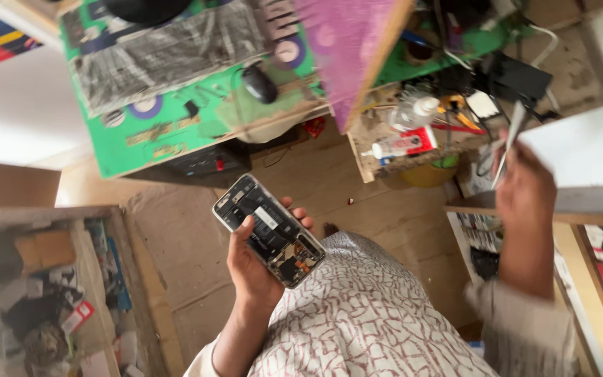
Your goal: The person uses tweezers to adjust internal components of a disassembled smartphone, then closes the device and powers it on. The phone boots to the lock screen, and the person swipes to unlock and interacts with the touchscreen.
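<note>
Your left hand [252, 262] sits at 7 o'clock of the view, fingers curled around an opened smartphone [269, 230]. Its back cover is already off, exposing a black battery, shields and a dark board inside a thin metal frame; the internals appear still in place. At 12 o'clock lies the green work mat [176, 126], scuffed and flat, with a glossy black mouse [259, 84] on it. At 1 o'clock rests a red-and-white glue tube [406, 144]. At 3 o'clock, your right hand [525, 188], motion-blurred, pinches slim metal tweezers [511, 136], fingers closed on them, above the cluttered wooden bench [385, 167].
</note>
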